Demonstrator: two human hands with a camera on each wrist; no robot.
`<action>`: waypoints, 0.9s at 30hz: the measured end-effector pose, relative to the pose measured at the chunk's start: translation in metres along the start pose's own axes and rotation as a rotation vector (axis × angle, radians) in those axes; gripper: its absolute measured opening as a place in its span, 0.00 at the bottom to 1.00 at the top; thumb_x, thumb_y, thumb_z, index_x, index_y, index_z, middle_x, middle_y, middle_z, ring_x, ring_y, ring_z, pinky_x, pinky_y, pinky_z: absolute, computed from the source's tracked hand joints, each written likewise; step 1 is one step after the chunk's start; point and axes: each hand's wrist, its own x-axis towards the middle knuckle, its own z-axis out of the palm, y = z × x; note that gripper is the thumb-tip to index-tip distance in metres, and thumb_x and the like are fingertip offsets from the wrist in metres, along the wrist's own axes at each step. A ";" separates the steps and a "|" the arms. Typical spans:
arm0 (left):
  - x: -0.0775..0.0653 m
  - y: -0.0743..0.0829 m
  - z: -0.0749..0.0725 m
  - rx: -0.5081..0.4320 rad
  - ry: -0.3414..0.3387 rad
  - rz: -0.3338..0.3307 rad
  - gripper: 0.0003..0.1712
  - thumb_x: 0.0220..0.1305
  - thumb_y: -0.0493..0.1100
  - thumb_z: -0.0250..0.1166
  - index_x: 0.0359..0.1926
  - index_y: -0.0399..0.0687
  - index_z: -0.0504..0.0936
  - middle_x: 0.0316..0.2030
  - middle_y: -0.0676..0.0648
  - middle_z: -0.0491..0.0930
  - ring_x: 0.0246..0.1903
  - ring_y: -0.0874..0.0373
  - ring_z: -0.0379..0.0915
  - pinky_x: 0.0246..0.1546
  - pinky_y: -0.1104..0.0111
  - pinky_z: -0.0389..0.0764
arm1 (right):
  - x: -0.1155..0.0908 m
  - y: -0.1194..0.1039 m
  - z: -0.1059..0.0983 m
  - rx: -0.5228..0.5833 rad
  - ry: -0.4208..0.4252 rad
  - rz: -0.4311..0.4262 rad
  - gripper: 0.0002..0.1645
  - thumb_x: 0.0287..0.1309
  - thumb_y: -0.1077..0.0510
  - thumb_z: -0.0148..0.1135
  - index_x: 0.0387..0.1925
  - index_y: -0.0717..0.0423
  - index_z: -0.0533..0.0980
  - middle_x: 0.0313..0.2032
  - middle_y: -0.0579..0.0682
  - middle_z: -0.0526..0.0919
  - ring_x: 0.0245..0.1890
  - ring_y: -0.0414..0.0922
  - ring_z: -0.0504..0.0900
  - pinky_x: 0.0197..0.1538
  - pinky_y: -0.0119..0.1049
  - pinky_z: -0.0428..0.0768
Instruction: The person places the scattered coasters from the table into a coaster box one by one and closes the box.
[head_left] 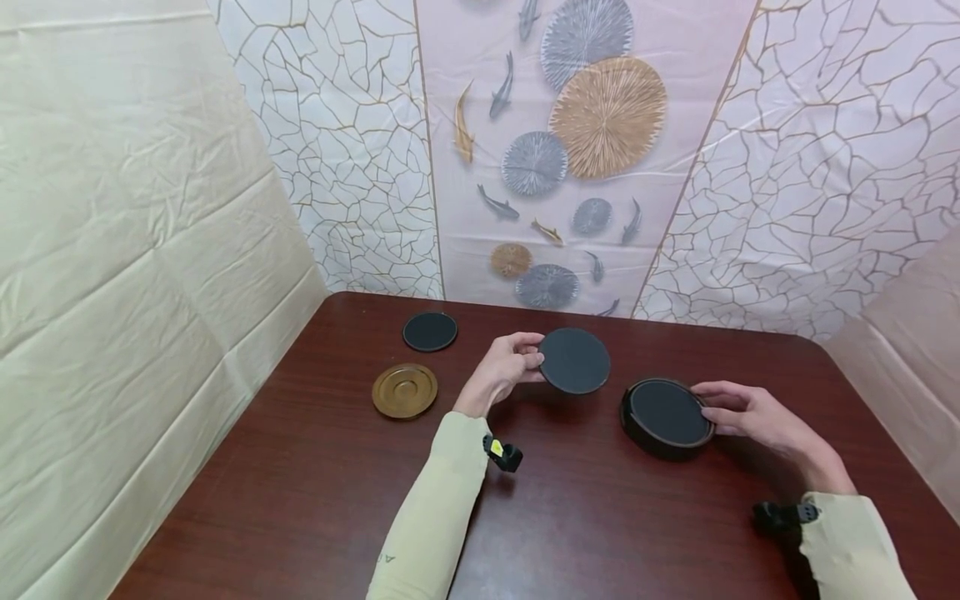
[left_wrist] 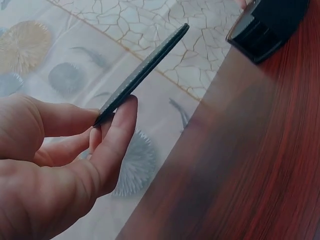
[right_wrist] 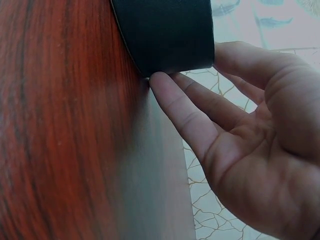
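My left hand (head_left: 510, 367) pinches a round black coaster (head_left: 574, 361) at its left edge, holding it tilted above the table. The left wrist view shows that coaster (left_wrist: 145, 70) nearly edge-on, thumb on one face and fingers on the other. On the right stands a round black coaster holder (head_left: 660, 446) with a dark coaster (head_left: 670, 412) lying in its top. My right hand (head_left: 757, 417) grips the holder's right side, thumb and fingertips at its rim and wall. From the right wrist, the fingertips (right_wrist: 161, 80) meet the holder's dark wall (right_wrist: 167, 37) low down.
Another black coaster (head_left: 430, 332) lies flat at the table's back left. In front of it is a round brown dish-like disc (head_left: 405, 391) with raised rings. A patterned cloth (head_left: 360, 150) hangs behind the dark red wooden table (head_left: 585, 525), and plain cloth (head_left: 135, 250) hangs along the left side.
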 end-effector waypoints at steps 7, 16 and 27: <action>0.004 -0.001 0.017 -0.036 -0.005 -0.001 0.21 0.66 0.29 0.60 0.60 0.43 0.77 0.36 0.45 0.76 0.32 0.57 0.82 0.44 0.57 0.85 | 0.000 -0.001 -0.001 -0.013 0.006 -0.001 0.34 0.63 0.54 0.65 0.65 0.63 0.67 0.55 0.64 0.80 0.40 0.38 0.85 0.42 0.35 0.85; 0.006 -0.006 0.036 -0.087 -0.004 -0.015 0.20 0.66 0.28 0.59 0.57 0.42 0.78 0.38 0.44 0.80 0.33 0.57 0.83 0.45 0.56 0.84 | 0.000 -0.003 -0.002 -0.023 0.002 0.019 0.35 0.63 0.52 0.64 0.66 0.62 0.66 0.59 0.70 0.74 0.42 0.35 0.84 0.43 0.34 0.85; 0.007 -0.017 0.054 -0.091 -0.023 -0.047 0.18 0.65 0.29 0.61 0.55 0.44 0.79 0.40 0.43 0.81 0.35 0.54 0.85 0.47 0.53 0.83 | -0.001 -0.001 -0.002 -0.017 -0.007 0.021 0.34 0.64 0.54 0.63 0.67 0.63 0.65 0.61 0.73 0.72 0.45 0.30 0.83 0.43 0.34 0.85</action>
